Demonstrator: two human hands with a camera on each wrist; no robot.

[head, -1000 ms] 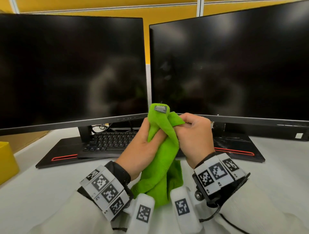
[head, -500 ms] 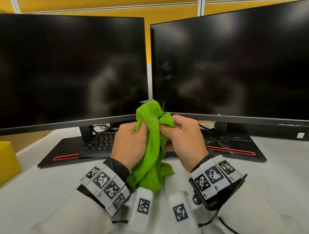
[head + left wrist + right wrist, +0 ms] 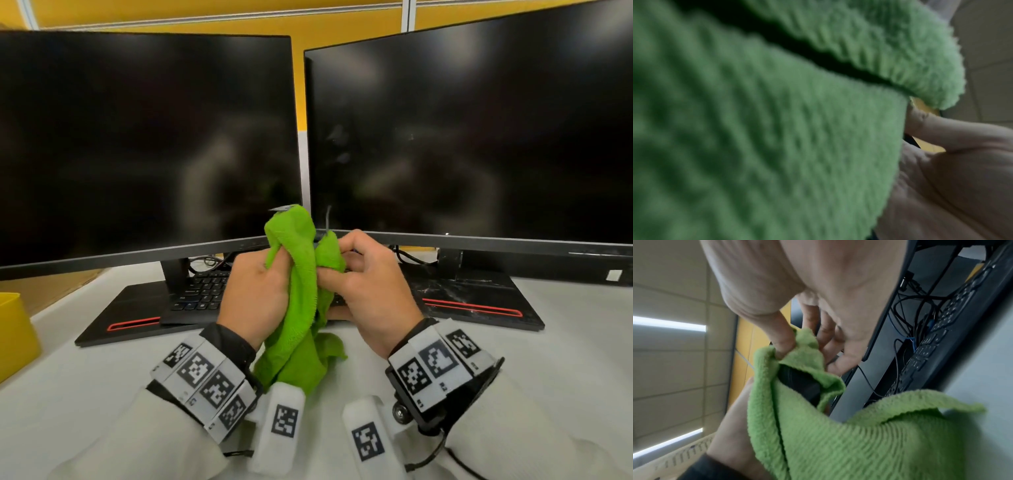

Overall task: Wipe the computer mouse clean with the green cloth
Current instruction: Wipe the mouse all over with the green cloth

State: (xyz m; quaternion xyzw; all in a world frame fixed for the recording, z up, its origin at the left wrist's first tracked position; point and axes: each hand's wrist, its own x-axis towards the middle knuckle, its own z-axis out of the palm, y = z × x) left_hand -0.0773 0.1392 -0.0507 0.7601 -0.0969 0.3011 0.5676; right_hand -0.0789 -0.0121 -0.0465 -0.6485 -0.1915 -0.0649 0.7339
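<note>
We see the green cloth (image 3: 301,291) as a fluffy, ribbed microfibre rag, bunched upright between both hands above the white bench (image 3: 85,383), its loose lower end hanging down near the wrists. A small grey tag sticks out at its top fold. The computer mouse (image 3: 799,384) shows only in the right wrist view: a dark, rounded body almost wholly wrapped in the cloth, with one black patch peeping through an opening in the folds. Our left hand (image 3: 255,294) curls its fingers round the cloth bundle from the left. Our right hand (image 3: 368,291) pinches a fold of the cloth between thumb and fingers, just at the wrapped mouse. The bundle sits raised in front of the two dark monitors (image 3: 144,144), over the black keyboard (image 3: 202,291).
</note>
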